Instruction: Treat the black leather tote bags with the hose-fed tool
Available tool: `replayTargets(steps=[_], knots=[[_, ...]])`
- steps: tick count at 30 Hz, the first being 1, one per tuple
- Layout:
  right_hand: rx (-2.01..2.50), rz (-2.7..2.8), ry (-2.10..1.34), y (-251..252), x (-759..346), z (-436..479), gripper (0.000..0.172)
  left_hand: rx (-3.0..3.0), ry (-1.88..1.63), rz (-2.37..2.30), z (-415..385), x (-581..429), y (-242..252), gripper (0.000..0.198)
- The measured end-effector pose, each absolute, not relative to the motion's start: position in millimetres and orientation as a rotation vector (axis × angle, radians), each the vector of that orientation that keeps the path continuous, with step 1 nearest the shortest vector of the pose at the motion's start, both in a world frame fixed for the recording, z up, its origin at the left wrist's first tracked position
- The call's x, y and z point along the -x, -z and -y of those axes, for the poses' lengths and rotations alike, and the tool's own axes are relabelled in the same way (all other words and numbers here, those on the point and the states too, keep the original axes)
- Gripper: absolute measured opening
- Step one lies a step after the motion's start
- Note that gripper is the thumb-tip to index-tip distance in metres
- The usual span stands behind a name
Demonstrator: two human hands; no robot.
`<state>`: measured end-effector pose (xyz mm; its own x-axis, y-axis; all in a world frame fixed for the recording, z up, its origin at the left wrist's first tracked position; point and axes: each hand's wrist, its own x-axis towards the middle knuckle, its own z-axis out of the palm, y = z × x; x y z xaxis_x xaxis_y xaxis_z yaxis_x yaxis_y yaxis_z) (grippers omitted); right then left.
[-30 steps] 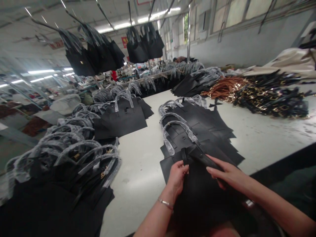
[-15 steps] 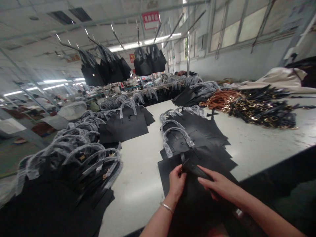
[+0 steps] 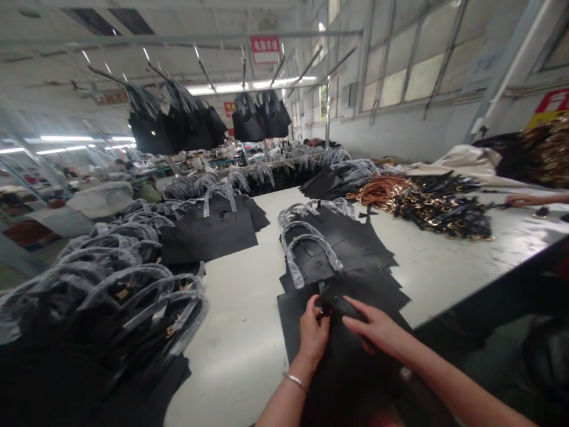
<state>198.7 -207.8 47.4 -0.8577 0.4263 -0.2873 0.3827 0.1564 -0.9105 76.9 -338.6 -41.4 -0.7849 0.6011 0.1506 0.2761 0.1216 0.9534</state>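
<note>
A black bag panel [image 3: 293,320] lies in front of me on top of other black panels, its near part hanging down toward me. Over it, both hands pinch a dark folded leather piece [image 3: 340,302]; I cannot tell whether it is part of the panel. My left hand [image 3: 315,332], with a bracelet at the wrist, is closed at the piece's left end, where something small and dark shows by the fingertips. My right hand [image 3: 376,329] is closed around its right side, thumb toward me. Just beyond is a plastic-wrapped bag handle [image 3: 290,261].
Black bag pieces with wrapped handles [image 3: 133,290] crowd the left of the white table [image 3: 240,332]. Black straps with gold buckles [image 3: 444,207] and brown straps [image 3: 382,191] lie at right. Another person's hand [image 3: 528,200] reaches in there. Bags [image 3: 182,124] hang from a rack.
The view has turned slightly right, so the scene has shifted left. Another person's hand has come into view at right. Both my hands keep their grip, with the leather piece slightly changed in angle.
</note>
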Motion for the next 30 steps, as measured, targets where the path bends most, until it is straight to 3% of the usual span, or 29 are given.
replayTargets(steps=[4, 9, 16, 25, 30], knots=[[0.978, 2.210, -1.645, -65.3, -213.3, 174.8, 0.070, -0.844, -1.633, -2.347, 337.5, -69.6, 40.5, 0.047], [1.217, 1.961, -1.657, -84.7, -288.0, 133.6, 0.052, -0.907, -1.488, -2.616, 336.7, -40.2, 39.6, 0.038], [1.451, 1.932, -1.663, -61.8, -360.3, 151.7, 0.076, -0.994, -1.084, -2.971, 328.7, 1.7, 32.6, 0.037], [1.419, 1.971, -1.897, -46.0, -341.9, 172.0, 0.087, -1.154, -0.819, -3.263, 316.9, 9.0, 28.0, 0.042], [1.336, 2.074, -1.867, -48.5, -311.6, 146.4, 0.094, -1.438, -0.744, -3.052, 282.6, 13.3, 7.6, 0.035]])
